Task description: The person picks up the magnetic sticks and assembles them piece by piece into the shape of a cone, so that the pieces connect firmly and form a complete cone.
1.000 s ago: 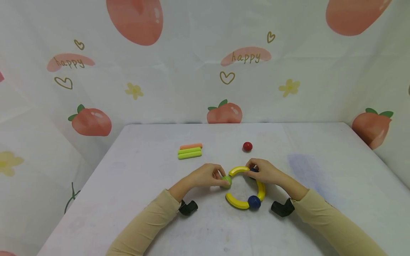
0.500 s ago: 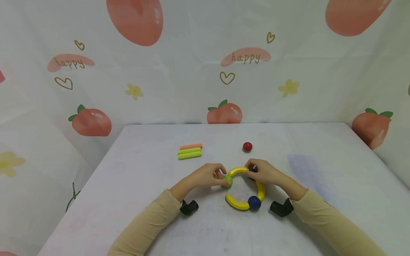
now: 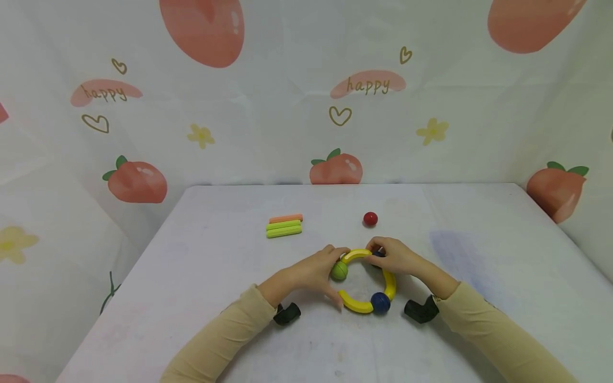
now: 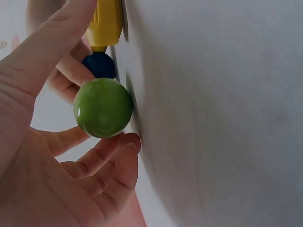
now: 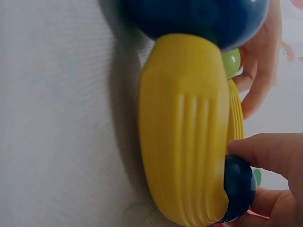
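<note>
Yellow curved pieces [image 3: 391, 287] and balls form a ring with a gap at its left side. My left hand [image 3: 311, 270] is spread around that side, its fingers by the green ball [image 3: 339, 271] and its thumb near the free end of the lower yellow piece [image 3: 356, 305]. In the left wrist view the fingertips lie close against the green ball [image 4: 102, 108]; whether they press it I cannot tell. My right hand [image 3: 395, 256] pinches the far dark blue ball [image 5: 239, 189] between thumb and fingers. Another dark blue ball [image 3: 380, 303] joins the yellow pieces at the near right.
Two yellow-green sticks [image 3: 283, 229] and an orange stick [image 3: 286, 218] lie side by side at the back left of the white table [image 3: 215, 239]. Behind the ring sits a red ball [image 3: 370, 218]. A printed cloth [image 3: 268, 106] hangs behind the table.
My left hand has let go of the green ball and spread, its thumb moving toward me to the lower yellow piece. The right hand has kept its grip on the dark blue ball.
</note>
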Available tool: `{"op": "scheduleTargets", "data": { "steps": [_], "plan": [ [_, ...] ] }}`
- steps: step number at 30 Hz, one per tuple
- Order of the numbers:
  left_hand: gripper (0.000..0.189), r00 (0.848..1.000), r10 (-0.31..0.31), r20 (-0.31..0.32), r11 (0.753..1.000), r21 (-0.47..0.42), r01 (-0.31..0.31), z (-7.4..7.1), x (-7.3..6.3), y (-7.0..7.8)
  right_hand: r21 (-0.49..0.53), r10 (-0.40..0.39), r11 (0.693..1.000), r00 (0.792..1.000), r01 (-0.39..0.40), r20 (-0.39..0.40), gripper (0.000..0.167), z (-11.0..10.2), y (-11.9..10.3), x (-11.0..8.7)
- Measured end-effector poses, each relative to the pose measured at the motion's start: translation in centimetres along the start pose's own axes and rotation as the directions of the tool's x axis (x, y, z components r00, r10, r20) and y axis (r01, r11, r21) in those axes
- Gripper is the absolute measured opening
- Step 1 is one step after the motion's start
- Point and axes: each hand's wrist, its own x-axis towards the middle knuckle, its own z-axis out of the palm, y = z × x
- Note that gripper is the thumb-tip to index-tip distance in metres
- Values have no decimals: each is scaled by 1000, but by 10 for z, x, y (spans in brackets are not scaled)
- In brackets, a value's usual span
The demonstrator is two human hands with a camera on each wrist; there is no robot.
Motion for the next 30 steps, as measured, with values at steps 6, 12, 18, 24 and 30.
{"op": "scheduleTargets", "data": {
  "steps": [6,12,18,24,30],
  "plan": [
    [106,1000,-3,-2,999,32,4,0,0,3,-3,1,1000,1000,-1,3,17,0,0,0],
    [95,1000,0,-6,1000,21,0,-2,1,2,-7,-12,1000,1000,12,-1,16,0,2,1],
    [87,1000,-3,-13,1000,4,3,-3,2,2,-19,-18,1000,1000,18,-3,16,1,3,1],
    [80,1000,-11,-24,1000,4,11,-3,2,4,-17,-16,1000,1000,16,2,16,2,3,1],
    [78,1000,-20,-17,1000,5,20,-3,2,3,-22,-29,999,1000,29,4,19,2,3,0]
  ]
}}
